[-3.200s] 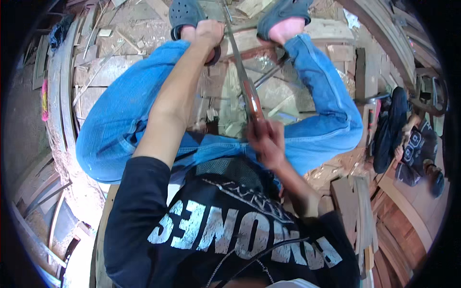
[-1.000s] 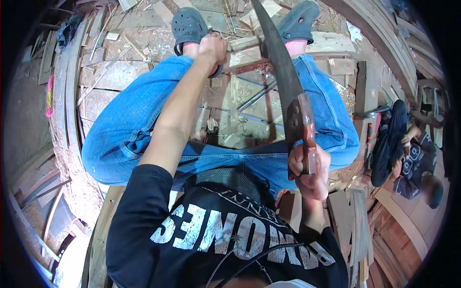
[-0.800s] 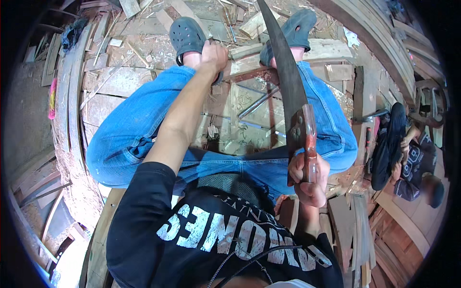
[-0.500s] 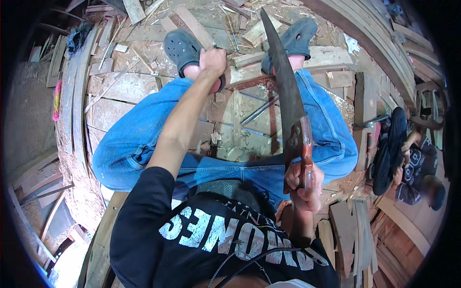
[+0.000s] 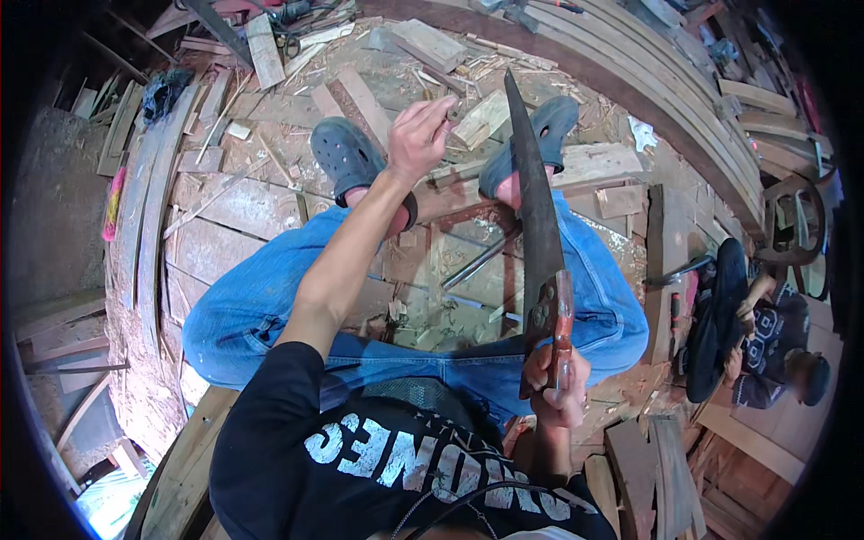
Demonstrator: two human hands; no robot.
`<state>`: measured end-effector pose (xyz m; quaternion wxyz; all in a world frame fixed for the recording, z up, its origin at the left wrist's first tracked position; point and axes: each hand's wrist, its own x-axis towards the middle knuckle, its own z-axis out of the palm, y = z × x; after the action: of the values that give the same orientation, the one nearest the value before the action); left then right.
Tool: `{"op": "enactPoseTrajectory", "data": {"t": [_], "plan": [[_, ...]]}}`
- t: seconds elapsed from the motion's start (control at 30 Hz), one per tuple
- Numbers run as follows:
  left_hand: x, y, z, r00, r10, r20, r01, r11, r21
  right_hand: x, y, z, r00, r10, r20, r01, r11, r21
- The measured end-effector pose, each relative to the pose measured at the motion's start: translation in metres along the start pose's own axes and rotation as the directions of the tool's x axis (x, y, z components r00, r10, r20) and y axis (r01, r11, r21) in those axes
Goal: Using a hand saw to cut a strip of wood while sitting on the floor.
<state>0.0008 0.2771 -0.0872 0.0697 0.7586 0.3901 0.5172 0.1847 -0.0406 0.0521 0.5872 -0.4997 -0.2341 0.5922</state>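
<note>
My right hand (image 5: 560,389) is wrapped round the reddish-brown wooden handle of a handsaw (image 5: 541,211). The saw's long dark blade stands up in front of my right leg, its tip pointing away from me. My left hand (image 5: 420,139) is raised near my left clog with its fingers closed together. A small brownish bit shows at those fingertips, too small to name. Below that hand and past it lies a wooden board (image 5: 598,168), running across beneath my feet in dark clogs. On the floor between my legs is a metal rod or tube (image 5: 477,263).
Offcuts and shavings litter the floor, with a short wood block (image 5: 481,120) beyond my feet. Long planks (image 5: 648,99) are stacked at the far right, and more boards (image 5: 148,216) lie at left. Another person (image 5: 774,346) sits at the right near a hammer (image 5: 681,270).
My left hand has lifted from beside my left foot and moved right, its fingers now pinched together. The saw stays in my right hand, slightly lower in the shifted view.
</note>
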Motion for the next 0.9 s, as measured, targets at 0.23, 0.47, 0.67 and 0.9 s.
{"op": "enactPoseTrajectory", "data": {"t": [0.23, 0.47, 0.67, 0.9], "plan": [[0.001, -0.032, 0.009, 0.371, -0.665, 0.649, 0.117, 0.726, 0.678, -0.005, 0.007, -0.004, 0.999, 0.016, -0.041, -0.016, 1.0, 0.003], [-0.056, -0.03, 0.005, 0.321, -0.562, 0.762, 0.038, 0.812, 0.583, -0.007, 0.014, -0.002, 0.996, 0.091, -0.018, -0.09, 0.996, 0.011], [-0.085, -0.033, 0.022, 0.504, -0.592, 0.629, 0.16, 0.78, 0.605, -0.013, 0.014, -0.001, 0.998, 0.058, 0.031, -0.056, 0.997, -0.06], [-0.081, -0.038, 0.026, 0.438, -0.615, 0.656, 0.194, 0.777, 0.599, -0.018, 0.013, 0.0, 0.992, 0.123, 0.016, -0.122, 0.99, -0.067]]}}
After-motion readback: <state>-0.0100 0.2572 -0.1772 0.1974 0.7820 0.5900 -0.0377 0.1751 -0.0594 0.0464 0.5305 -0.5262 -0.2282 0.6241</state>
